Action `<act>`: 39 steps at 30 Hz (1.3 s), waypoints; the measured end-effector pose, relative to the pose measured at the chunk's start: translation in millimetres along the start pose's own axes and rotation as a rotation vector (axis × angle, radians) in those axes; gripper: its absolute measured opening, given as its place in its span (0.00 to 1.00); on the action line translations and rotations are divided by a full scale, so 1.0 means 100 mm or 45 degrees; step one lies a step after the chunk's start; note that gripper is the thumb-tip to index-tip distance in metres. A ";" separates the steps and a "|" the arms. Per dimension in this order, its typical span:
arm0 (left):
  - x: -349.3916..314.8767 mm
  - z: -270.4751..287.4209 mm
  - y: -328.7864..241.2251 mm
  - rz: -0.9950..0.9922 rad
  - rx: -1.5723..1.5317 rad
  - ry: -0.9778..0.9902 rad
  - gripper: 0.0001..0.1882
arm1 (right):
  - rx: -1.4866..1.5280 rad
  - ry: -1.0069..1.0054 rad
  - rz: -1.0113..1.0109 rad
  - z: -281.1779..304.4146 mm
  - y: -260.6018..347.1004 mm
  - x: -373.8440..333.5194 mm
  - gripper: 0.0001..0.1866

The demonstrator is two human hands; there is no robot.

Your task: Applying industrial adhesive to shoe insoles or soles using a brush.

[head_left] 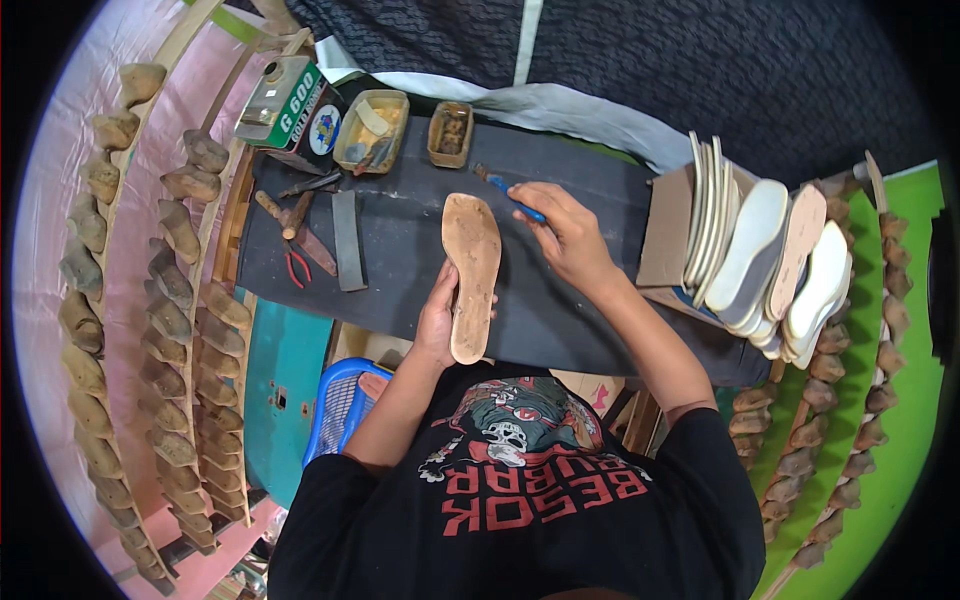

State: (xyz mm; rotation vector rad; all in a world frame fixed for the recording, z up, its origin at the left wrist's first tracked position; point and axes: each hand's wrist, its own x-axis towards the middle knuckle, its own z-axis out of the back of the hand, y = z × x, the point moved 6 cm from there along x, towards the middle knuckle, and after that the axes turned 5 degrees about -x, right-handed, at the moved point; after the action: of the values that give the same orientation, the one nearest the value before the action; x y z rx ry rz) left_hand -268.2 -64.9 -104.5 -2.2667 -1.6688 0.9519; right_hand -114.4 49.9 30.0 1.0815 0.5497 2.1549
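Observation:
My left hand [437,318] grips a tan, sole-shaped piece [470,255] by its narrower heel end, holding it upright above the table edge. Small dark specks mark its face; whether it is a loose insole or the bottom of a shoe last, I cannot tell. Closed around a blue-handled brush [527,211], my right hand [567,235] is just right of the piece's wide toe end. The brush's brownish tip [484,174] points up and left, apart from the piece.
On the dark table [400,230] lie a hammer [285,212], red-handled pliers [297,268] and a grey flat bar [348,240]. Behind stand a green-and-white can [290,115], a tub [372,130] and a small box [451,134]. Insoles [745,250] stack at right; racked shoe lasts [165,270] flank both sides.

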 end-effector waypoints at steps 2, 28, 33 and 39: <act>0.04 0.15 -0.10 0.024 -0.060 0.014 0.30 | -0.063 -0.005 -0.042 -0.26 -0.15 0.17 0.19; 0.41 0.81 -0.65 0.239 -0.186 0.151 0.33 | -0.616 0.104 -0.271 -1.42 -0.60 0.63 0.25; 0.34 0.72 -0.67 0.235 -0.186 0.198 0.34 | 0.041 -0.267 -1.080 -1.43 -0.79 -0.08 0.22; 0.14 0.64 -0.51 0.166 -0.117 0.176 0.32 | 1.589 -0.244 -1.577 -1.85 -0.50 -0.63 0.33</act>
State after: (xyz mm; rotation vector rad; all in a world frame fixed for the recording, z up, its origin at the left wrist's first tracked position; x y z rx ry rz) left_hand -343.5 -48.9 -135.3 -2.4652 -1.5544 0.7377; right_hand -220.0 26.0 -140.4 0.9816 1.9288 0.4822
